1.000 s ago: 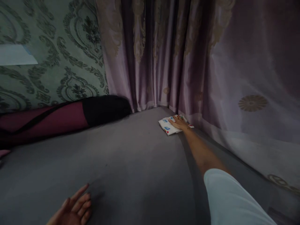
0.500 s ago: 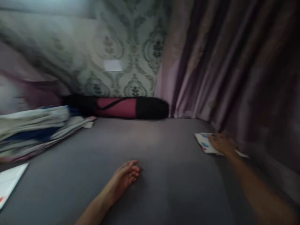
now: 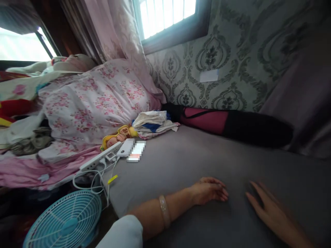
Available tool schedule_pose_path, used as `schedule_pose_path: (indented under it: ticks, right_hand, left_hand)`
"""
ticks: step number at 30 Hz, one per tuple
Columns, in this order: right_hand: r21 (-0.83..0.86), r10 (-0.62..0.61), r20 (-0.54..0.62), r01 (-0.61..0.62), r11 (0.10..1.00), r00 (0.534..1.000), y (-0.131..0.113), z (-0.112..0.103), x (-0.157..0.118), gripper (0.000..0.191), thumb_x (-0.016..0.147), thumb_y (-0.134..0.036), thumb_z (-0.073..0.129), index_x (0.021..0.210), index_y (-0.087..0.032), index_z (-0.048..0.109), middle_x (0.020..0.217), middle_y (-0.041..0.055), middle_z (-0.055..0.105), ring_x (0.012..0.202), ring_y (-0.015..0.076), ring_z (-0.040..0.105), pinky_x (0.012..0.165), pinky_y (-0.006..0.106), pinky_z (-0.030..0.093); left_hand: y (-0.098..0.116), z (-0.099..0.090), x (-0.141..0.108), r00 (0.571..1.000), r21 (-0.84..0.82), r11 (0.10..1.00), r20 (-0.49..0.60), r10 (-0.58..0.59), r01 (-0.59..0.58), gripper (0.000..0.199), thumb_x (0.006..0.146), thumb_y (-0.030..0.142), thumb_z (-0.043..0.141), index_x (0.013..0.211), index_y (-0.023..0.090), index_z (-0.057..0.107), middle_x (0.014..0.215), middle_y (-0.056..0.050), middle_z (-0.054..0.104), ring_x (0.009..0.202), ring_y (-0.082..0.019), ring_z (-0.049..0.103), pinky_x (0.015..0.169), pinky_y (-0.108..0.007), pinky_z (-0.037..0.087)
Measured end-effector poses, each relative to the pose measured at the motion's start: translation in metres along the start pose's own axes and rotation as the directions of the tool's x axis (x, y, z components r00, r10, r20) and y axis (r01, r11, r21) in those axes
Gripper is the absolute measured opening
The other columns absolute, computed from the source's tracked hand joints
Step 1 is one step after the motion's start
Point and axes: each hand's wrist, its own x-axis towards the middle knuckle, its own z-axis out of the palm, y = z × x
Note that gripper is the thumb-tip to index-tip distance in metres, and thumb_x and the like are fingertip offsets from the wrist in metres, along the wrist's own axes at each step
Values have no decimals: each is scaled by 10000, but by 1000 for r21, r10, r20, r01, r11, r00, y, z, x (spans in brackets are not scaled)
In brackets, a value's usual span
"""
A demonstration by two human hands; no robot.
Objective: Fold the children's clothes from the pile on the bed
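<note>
A: What is filling the lower right?

B: The grey bed [image 3: 181, 162]. It is spreading from the centre out to three o'clock and down to six, showing a plain, mostly smooth surface, paler near the middle and darkening toward five.

A: And what is bordering it?

B: White cloth with pink flowers [image 3: 90, 106] is bulging between nine and ten. A long black-and-pink bag [image 3: 205, 120] is lying along the far side toward three. A blue fan [image 3: 69, 225] is facing upward at eight, and a low stack of folded clothes [image 3: 150, 120] is sitting near the centre.

A: How are the hands looking?

B: The left grip [image 3: 209, 192] is resting or hovering between four and five, over the bed, its fingers curling loosely around nothing. The right grip [image 3: 270, 208] is blurring at four, also empty, thumb and forefinger standing apart and pointing toward ten. Whether either is touching the bed, I can't tell.

A: Anything smaller?

B: A pixelated pale rectangle [image 3: 136, 151] is lying at eight, close to the centre. A pale bangle [image 3: 164, 210] is circling the left forearm [image 3: 181, 203] at six. A yellow strip [image 3: 112, 179] is showing farther out at eight.
</note>
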Motion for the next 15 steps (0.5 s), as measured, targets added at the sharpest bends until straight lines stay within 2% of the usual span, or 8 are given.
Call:
schedule_pose_path:
  ticks: [4, 8, 9, 10, 11, 12, 13, 15]
  right_hand:
    - [-61, -85, 13, 85, 994, 996, -42, 21, -12, 660, 814, -622, 337, 1258, -218, 611, 1385, 148, 558, 1275, 363, 518, 1045, 570, 425]
    - [-140, -114, 13, 115, 983, 993, -48, 30, -25, 661, 860, -605, 275, 1280, -209, 597, 1402, 141, 543, 1331, 349, 459, 1092, 595, 350]
    - [-160, -115, 15, 116, 980, 993, -47, 31, -27, 665, 867, -598, 264, 1284, -200, 595, 1410, 141, 536, 1340, 351, 448, 1096, 605, 335]
    - [-176, -117, 21, 119, 977, 993, -47, 31, -28, 671, 871, -592, 258, 1289, -188, 593, 1418, 143, 528, 1344, 353, 441, 1098, 611, 326]
    - [-189, -117, 22, 119, 975, 993, -47, 32, -29, 678, 873, -585, 254, 1293, -175, 592, 1422, 145, 524, 1345, 356, 439, 1100, 615, 319]
    - [-197, -115, 16, 115, 973, 993, -47, 32, -29, 684, 874, -578, 249, 1295, -163, 593, 1418, 149, 527, 1344, 360, 439, 1103, 621, 309]
    - [-201, -110, 7, 109, 973, 994, -48, 32, -29, 690, 872, -573, 246, 1295, -155, 597, 1413, 152, 531, 1342, 366, 440, 1106, 627, 300]
    - [-189, -102, -6, 99, 977, 995, -50, 33, -29, 692, 863, -574, 256, 1308, -169, 598, 1397, 155, 546, 1336, 378, 444, 1103, 636, 299]
  left_hand:
    - [14, -8, 4, 994, 105, 989, -42, -100, 104, 274, 817, 233, 502, 619, 79, 611, 722, -103, 741, 798, -243, 721, 572, -314, 486]
    - [62, -41, 8, 977, 317, 942, -210, -41, 108, 372, 769, 387, 517, 551, 93, 584, 791, -119, 744, 905, -262, 687, 567, -267, 486]
    - [79, -54, 7, 951, 375, 923, -307, 39, 83, 449, 772, 399, 386, 499, 78, 539, 830, -74, 734, 920, -309, 650, 507, -281, 447]
    - [99, -68, 6, 919, 411, 908, -383, 94, 79, 348, 715, 362, 450, 522, 90, 551, 930, -140, 740, 928, -295, 668, 534, -271, 485]
    - [119, -84, 5, 878, 506, 860, -440, 189, 68, 470, 744, 308, 257, 498, 3, 516, 984, -147, 706, 943, -316, 629, 558, -284, 443]
    - [140, -101, 3, 844, 532, 844, -482, 234, 70, 320, 745, 274, 417, 560, 75, 586, 1047, -209, 714, 967, -306, 678, 616, -317, 506]
    - [162, -117, 1, 811, 575, 816, -507, 291, 66, 397, 800, 225, 362, 626, -47, 592, 1020, -198, 696, 1017, -360, 629, 693, -351, 489]
    - [203, -150, -6, 665, 697, 703, -593, 455, 140, 179, 795, 82, 528, 874, 7, 670, 1067, -242, 702, 1031, -337, 664, 818, -392, 514]
